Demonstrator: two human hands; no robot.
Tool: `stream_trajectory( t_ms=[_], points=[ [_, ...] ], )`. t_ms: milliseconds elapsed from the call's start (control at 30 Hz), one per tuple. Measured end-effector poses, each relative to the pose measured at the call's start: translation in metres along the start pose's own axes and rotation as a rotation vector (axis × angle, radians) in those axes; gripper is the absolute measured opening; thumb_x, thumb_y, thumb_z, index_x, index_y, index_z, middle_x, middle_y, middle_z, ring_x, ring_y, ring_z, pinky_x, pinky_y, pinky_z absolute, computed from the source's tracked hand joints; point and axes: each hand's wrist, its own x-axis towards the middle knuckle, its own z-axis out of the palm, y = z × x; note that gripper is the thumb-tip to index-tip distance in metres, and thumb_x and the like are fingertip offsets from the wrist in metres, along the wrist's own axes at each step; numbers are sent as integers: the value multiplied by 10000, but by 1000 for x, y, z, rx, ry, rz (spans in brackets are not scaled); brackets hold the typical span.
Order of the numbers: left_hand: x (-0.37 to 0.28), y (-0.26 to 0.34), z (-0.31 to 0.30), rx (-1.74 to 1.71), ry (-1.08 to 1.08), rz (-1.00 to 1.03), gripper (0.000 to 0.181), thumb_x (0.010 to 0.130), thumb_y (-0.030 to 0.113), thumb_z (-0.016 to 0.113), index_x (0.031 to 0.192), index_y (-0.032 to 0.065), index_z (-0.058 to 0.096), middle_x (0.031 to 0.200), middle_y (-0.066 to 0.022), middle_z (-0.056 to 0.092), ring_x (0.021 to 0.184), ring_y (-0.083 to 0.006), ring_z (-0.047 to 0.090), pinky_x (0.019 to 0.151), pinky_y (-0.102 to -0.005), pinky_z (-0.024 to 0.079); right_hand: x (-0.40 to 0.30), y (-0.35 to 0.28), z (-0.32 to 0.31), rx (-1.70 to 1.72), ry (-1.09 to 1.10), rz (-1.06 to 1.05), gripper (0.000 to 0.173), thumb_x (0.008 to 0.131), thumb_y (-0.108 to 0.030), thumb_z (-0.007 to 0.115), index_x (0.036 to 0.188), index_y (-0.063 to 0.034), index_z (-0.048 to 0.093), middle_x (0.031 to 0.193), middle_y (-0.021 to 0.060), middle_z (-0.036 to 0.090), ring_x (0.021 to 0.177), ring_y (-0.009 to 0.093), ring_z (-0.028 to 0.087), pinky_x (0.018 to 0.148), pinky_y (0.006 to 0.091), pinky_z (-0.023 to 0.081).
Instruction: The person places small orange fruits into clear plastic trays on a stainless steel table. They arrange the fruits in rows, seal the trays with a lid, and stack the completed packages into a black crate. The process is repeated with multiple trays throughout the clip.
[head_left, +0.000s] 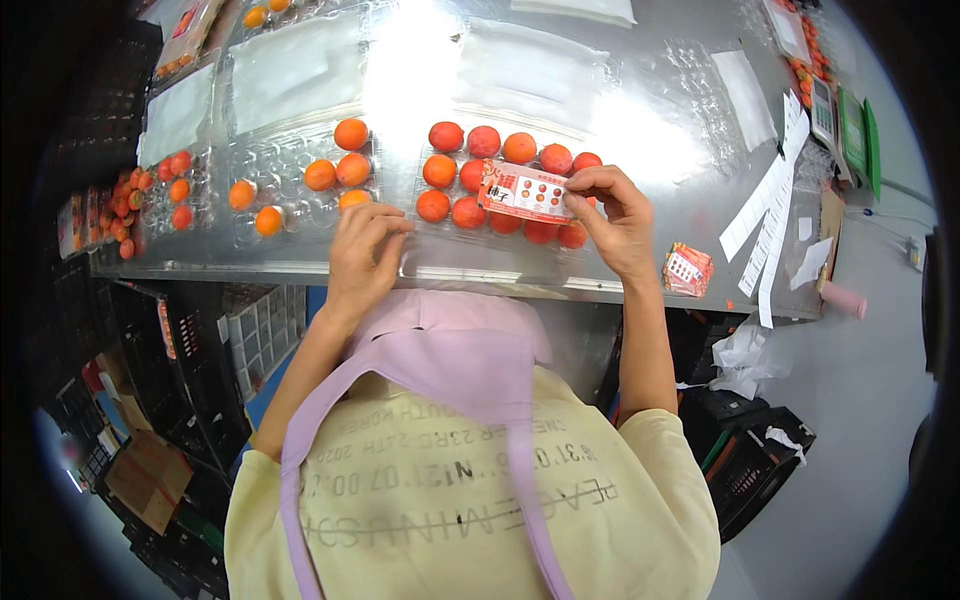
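My right hand (616, 217) pinches the right end of a red and white printed card (525, 192), which lies over part of a clear plastic tray filled with rows of red-orange round fruits (484, 141); they look like persimmons. My left hand (367, 251) is at the near side between this tray and another clear plastic tray (289, 161) on the left, its fingers loosely bent, close to an orange fruit (354, 199). That left tray holds several orange fruits, with other cups unfilled. Whether my left fingertips touch the tray is unclear.
A stack of similar cards (688, 270) lies right of my right arm. Long white label strips (772, 210) hang over the metal table's edge (517, 277). White padded sheets (529, 71) lie behind the trays. A green scale (855, 139) stands far right; black crates (750, 465) sit below.
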Motion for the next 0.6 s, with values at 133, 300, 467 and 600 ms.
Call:
stream_trajectory(
  t_ms=[133,300,467,600],
  points=[
    [1,0,5,-30,-5,-24,125,749,-19,614,851,50,638,947,-79,608,929,-270,539,816,-355,433,9,5,2,56,-29,81,193,796,31,654,982,21,600,981,60,601,870,125,594,747,249,506],
    [4,1,6,-42,-30,-34,119,760,-13,610,859,48,635,952,-76,606,923,-270,539,808,-351,435,14,18,11,30,26,153,220,793,33,658,1006,17,604,980,66,595,874,120,592,737,238,505],
    [6,0,8,-40,-32,-37,120,766,-9,609,869,48,634,960,-74,602,904,-268,540,794,-349,437,15,25,14,-85,55,94,257,770,31,675,1015,-7,608,967,65,590,840,119,593,709,231,506],
    [8,2,8,-49,-62,-50,133,767,-10,607,886,45,630,965,-78,596,912,-271,542,796,-345,440,14,16,17,-311,54,56,292,738,11,705,1013,-33,616,970,79,589,805,141,591,684,241,497]
  ],
)
